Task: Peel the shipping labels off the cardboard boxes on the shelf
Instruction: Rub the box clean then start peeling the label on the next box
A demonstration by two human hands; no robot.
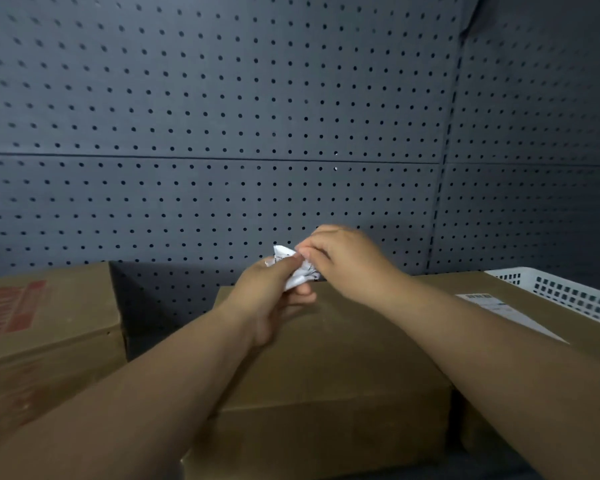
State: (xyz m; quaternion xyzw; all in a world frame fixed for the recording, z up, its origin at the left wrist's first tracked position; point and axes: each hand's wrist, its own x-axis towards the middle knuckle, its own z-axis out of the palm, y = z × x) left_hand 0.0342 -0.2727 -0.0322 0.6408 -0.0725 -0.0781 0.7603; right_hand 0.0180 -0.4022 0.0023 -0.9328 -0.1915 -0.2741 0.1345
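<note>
Your left hand (274, 299) & right hand (343, 261) pinch the crumpled white paper label (298, 279), peeled off; next prob. the flat white shipping label (499, 308) right of your fingers.

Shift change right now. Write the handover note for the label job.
Hands: left hand and right hand both pinch a crumpled label above the middle box.
Done: the middle box's top shows no label.
Left: the right box has a white label stuck flat on its top. The left box shows only red print; its other faces are hidden.
</note>
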